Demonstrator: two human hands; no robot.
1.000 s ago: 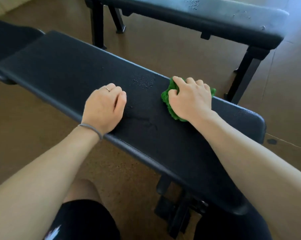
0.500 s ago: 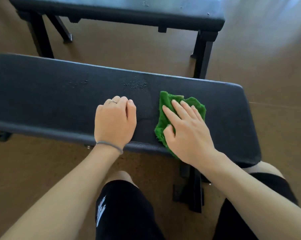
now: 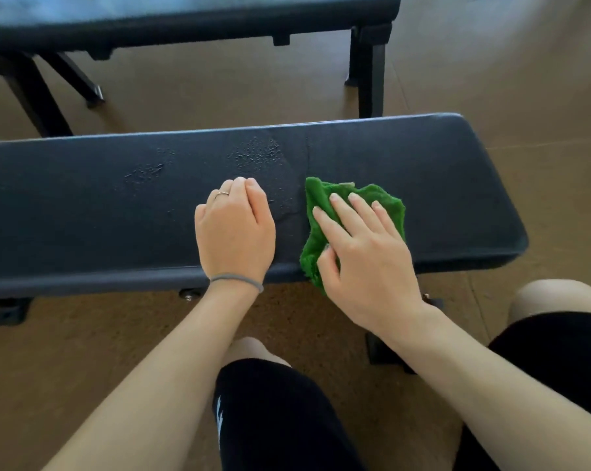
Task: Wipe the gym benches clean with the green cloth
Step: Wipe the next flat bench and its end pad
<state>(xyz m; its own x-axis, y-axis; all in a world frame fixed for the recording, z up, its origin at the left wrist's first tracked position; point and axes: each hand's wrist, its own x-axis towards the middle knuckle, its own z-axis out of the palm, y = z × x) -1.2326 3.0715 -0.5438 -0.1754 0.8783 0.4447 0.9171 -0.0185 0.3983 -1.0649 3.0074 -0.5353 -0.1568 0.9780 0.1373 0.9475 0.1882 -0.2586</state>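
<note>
With our right hand (image 3: 365, 253) spread flat on the green cloth (image 3: 321, 205) near the near bench's (image 3: 83, 212) right end and our left hand (image 3: 236, 232) curled empty beside it, we should press evenly toward the droplets (image 3: 256, 153).

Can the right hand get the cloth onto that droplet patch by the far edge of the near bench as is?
Probably yes. The right hand presses the green cloth flat on the near bench, and the droplet patch lies just up-left on bare pad. The left hand rests nearer the front edge, off that line.
</note>
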